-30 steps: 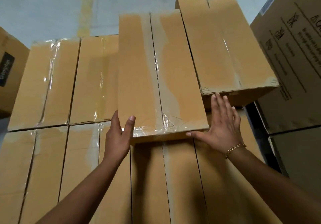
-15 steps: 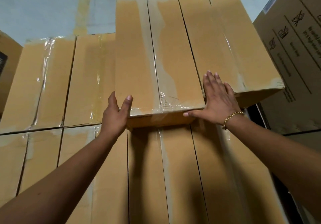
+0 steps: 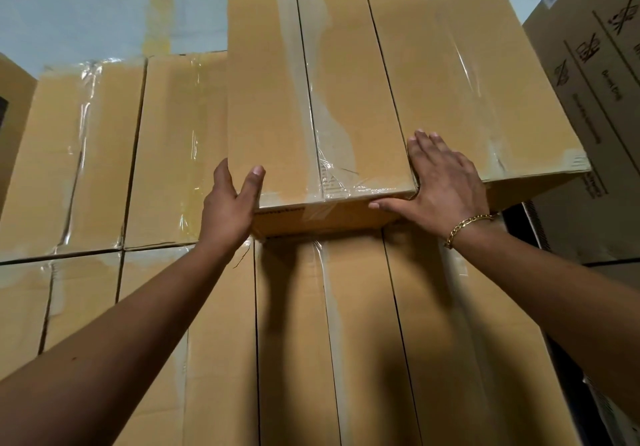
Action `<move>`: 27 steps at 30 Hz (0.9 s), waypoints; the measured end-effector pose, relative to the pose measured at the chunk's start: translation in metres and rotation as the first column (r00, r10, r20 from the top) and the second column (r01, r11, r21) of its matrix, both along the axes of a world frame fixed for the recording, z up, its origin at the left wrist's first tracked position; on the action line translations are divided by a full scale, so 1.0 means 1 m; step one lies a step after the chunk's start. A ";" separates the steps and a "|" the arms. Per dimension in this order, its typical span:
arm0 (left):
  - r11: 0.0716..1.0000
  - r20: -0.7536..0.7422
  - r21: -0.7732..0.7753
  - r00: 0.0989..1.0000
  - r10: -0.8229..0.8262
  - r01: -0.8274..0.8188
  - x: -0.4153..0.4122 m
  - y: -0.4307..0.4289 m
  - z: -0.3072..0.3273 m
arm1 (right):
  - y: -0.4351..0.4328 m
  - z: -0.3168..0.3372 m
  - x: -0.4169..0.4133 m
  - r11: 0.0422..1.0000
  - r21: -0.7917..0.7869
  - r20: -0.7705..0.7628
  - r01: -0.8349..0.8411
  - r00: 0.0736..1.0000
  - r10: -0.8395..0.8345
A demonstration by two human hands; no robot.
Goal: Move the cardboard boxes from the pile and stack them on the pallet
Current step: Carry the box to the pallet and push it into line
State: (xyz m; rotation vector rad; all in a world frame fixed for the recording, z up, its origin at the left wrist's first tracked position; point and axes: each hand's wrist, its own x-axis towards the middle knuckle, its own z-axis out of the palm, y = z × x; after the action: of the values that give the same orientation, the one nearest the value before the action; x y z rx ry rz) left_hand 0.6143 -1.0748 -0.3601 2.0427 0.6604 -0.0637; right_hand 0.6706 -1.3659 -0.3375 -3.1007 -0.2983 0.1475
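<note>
A long brown corrugated cardboard box (image 3: 311,99), rectangular, its top flaps closed with a strip of shiny clear tape that is wrinkled at the near end, lies on a lower layer of similar taped cardboard boxes (image 3: 346,324). Whether its whole weight rests on them, I cannot tell. The pallet itself is hidden under the boxes.

The left hand (image 3: 228,210) grasps the near left corner of this box: the thumb lies on the top face and the other fingers run along the left side wall. The right hand (image 3: 443,182) is flat and released, with straight fingers lying over the seam at the right side of the box and the thumb stretched along its near top edge. A gold chain bracelet (image 3: 464,226) circles the right wrist.

Touching the right side of the box lies a second brown taped box (image 3: 485,82) at the same height. Left of the box, two lower taped boxes (image 3: 86,151) show glossy, creased tape. Further right of the box stands a large carton with black printed symbols (image 3: 595,99). Beyond the box is a pale blue-grey surface (image 3: 86,6) with a worn yellow stripe (image 3: 159,13).
</note>
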 end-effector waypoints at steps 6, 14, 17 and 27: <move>1.000 -0.014 -0.006 1.000 0.002 -0.002 0.009 0.000 0.003 | 0.005 -0.001 0.002 0.999 -0.009 0.009 0.033 0.999 -0.033; 0.999 -0.011 0.029 1.000 -0.013 0.013 0.013 0.003 -0.002 | 0.005 -0.007 0.003 0.998 -0.005 0.014 0.055 0.998 -0.055; 1.000 -0.012 0.028 1.000 -0.013 0.014 0.014 0.004 -0.002 | 0.006 -0.007 0.003 0.998 -0.002 0.016 0.063 0.998 -0.063; 0.999 -0.008 0.031 1.000 -0.012 0.012 0.015 0.005 -0.004 | 0.007 -0.008 0.002 0.996 0.027 0.013 0.087 0.996 -0.087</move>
State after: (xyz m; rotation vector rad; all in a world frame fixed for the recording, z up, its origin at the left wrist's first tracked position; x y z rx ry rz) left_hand 0.6290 -1.0698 -0.3642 2.0768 0.6576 -0.0688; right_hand 0.6722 -1.3588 -0.3458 -3.0827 -0.1636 0.1194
